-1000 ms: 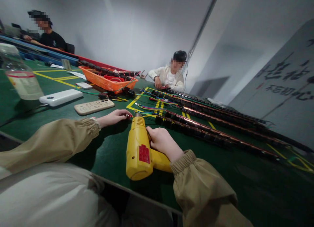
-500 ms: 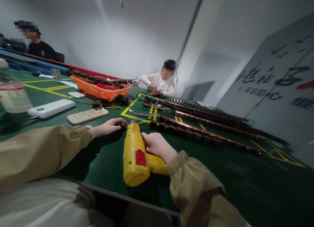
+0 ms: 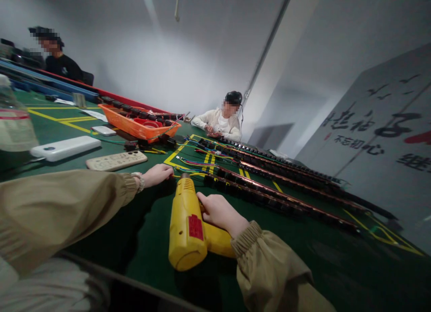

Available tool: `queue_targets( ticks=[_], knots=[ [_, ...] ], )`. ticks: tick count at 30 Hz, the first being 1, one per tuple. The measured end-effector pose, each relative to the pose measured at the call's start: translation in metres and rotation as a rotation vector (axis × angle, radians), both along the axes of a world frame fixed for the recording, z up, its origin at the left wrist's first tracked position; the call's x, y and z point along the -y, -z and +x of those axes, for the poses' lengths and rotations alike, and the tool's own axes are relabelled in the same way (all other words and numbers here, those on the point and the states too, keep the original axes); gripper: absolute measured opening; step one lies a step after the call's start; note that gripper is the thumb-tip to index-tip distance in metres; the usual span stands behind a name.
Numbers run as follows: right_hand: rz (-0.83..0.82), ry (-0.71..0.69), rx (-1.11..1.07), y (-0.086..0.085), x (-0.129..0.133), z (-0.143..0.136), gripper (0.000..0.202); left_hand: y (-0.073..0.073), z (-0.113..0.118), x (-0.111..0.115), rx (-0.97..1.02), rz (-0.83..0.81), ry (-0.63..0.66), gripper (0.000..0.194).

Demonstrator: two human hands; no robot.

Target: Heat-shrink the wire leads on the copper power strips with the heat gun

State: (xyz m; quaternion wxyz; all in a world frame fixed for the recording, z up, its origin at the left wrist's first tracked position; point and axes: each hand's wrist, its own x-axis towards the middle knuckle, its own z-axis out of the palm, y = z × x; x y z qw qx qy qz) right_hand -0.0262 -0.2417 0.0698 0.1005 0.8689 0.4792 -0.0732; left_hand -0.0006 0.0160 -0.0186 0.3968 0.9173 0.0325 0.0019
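Observation:
A yellow heat gun (image 3: pixel 187 231) with a red label is held in my right hand (image 3: pixel 222 212), whose fingers wrap round its handle. Its metal nozzle points away from me, toward thin coloured wires (image 3: pixel 193 170). My left hand (image 3: pixel 158 173) is just left of the nozzle with its fingers pinched together at the wire ends; what lies between the fingertips is too small to make out. The wires run into the near long strip of black blocks and copper-coloured bars (image 3: pixel 262 184), which lies slantwise on the green table (image 3: pixel 148 249).
An orange basket (image 3: pixel 134 129) holds black and red parts. To the left are a patterned phone (image 3: pixel 116 161), a white power bank (image 3: pixel 65 148) and a clear bottle (image 3: pixel 15 123). More strips (image 3: pixel 286 170) lie beyond. Two people sit farther back.
The heat gun and my right hand have come slightly lower in view. My left hand has turned a little, and the red piece seen at its fingertips no longer shows. The camera view has shifted.

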Motion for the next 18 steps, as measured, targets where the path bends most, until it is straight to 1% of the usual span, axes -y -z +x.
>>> queue_targets(
  ticks=[2,4,9,13,18],
  knots=[
    [-0.006,0.035,-0.007,-0.001,0.006,0.004,0.032,0.000,0.003,0.000,0.015,0.057,-0.026,0.037],
    [-0.014,0.089,-0.025,-0.001,0.013,0.007,0.034,0.001,0.004,0.000,0.020,0.056,-0.037,0.036],
    [0.018,0.181,-0.062,0.000,0.028,0.017,0.034,-0.001,-0.003,-0.002,0.052,-0.123,0.016,0.037],
    [0.027,0.196,-0.070,0.001,0.032,0.018,0.033,-0.002,-0.006,-0.003,0.068,-0.144,0.028,0.038],
    [0.022,0.174,-0.032,-0.004,0.029,0.013,0.029,-0.003,-0.006,-0.003,0.077,-0.126,0.042,0.041]
  ],
)
